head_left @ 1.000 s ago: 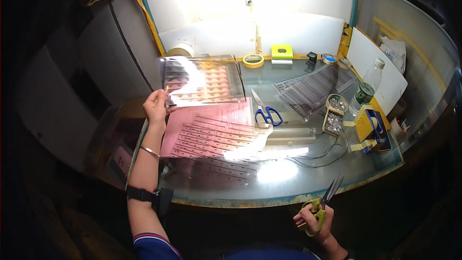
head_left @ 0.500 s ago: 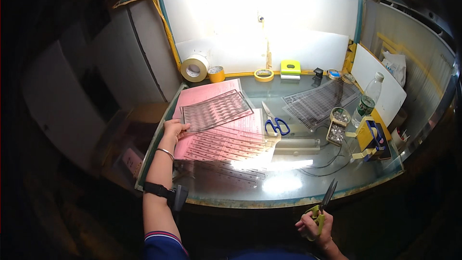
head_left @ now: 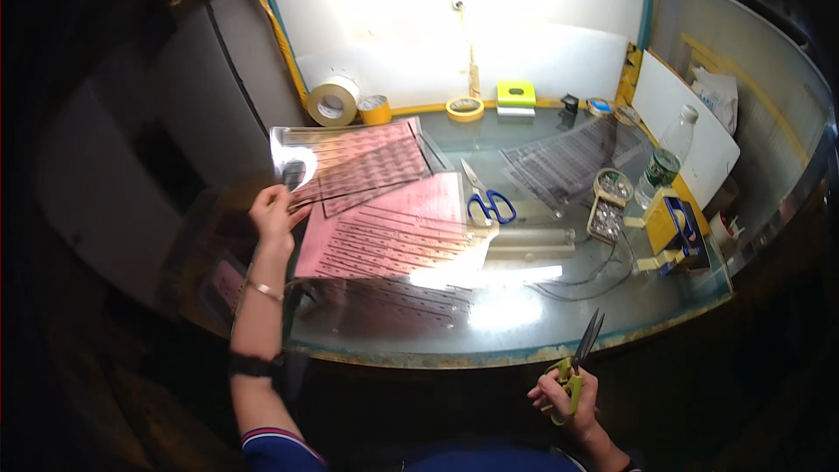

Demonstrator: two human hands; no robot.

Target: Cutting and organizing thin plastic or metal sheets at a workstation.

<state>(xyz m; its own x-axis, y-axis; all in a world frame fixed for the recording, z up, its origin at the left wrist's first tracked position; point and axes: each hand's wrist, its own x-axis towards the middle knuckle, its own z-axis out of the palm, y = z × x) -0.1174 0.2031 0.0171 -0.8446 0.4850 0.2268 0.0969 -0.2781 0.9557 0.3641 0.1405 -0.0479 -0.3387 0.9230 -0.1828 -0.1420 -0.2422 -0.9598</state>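
Note:
My left hand [head_left: 274,211] is at the left side of the glass-topped table, its fingers pinching the near-left corner of a raised, see-through printed film sheet [head_left: 380,170]. Bright glare sits on the film's left part, and pink paper shows through it. Under and in front of it lie pink sheets [head_left: 332,249] with dark printed strips of film [head_left: 384,245] across them. Off the table's front edge, my right hand [head_left: 568,398] is closed round the green handles of a pair of scissors [head_left: 591,339]; their dark blades point up and lie slightly apart.
Blue-handled scissors [head_left: 486,197] lie mid-table near more dark film sheets [head_left: 564,162]. Tape rolls [head_left: 334,101] and a yellow-green hole punch [head_left: 516,96] line the back. At right stand a plastic bottle [head_left: 666,162], small trays of metal bits [head_left: 606,217] and a tape dispenser [head_left: 680,232].
My left hand has moved up and left with a film sheet, whose left part now catches glare. The whole view has shifted a little. My right hand keeps the green scissors at the front.

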